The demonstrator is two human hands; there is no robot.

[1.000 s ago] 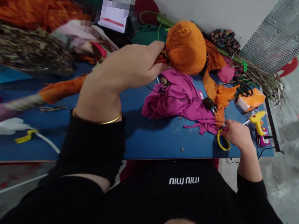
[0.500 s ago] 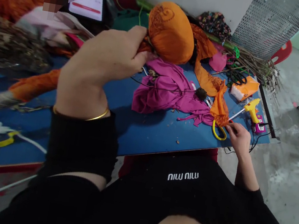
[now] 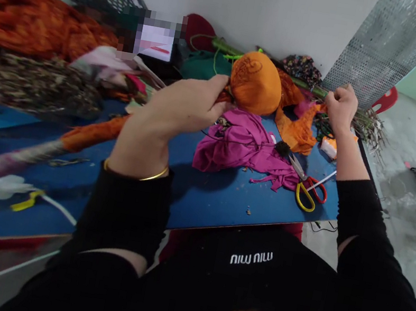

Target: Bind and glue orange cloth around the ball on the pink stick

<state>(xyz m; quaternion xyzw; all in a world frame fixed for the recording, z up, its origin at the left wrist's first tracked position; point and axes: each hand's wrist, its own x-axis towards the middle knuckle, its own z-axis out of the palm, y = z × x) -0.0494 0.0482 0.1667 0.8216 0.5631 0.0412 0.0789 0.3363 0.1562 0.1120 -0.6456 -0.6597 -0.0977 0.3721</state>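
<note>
My left hand (image 3: 197, 100) is closed on the gathered cloth at the left side of an orange fabric-wrapped ball (image 3: 255, 86), which has a dark printed swirl. From behind the ball a long orange cloth strip (image 3: 296, 131) runs to the right. My right hand (image 3: 341, 108) grips that strip's far end in a fist, raised above the table's right end. Under the ball lies a heap of magenta cloth (image 3: 233, 149) with a small dark lump (image 3: 282, 148) on it. Scissors (image 3: 307, 194) with one yellow and one red handle lie nearer to me.
A blue table (image 3: 200, 197) spans the front. To the left lie orange cloth (image 3: 35, 12), dry leafy material (image 3: 35, 85) and a cloth-wrapped stick (image 3: 86, 135). A lit tablet (image 3: 155, 42) stands at the back; thin twigs (image 3: 369, 127) lie at the right end.
My right hand has risen from beside the scissors, drawing the orange strip up and away from them. My left hand still holds the ball. The whole view has shifted.
</note>
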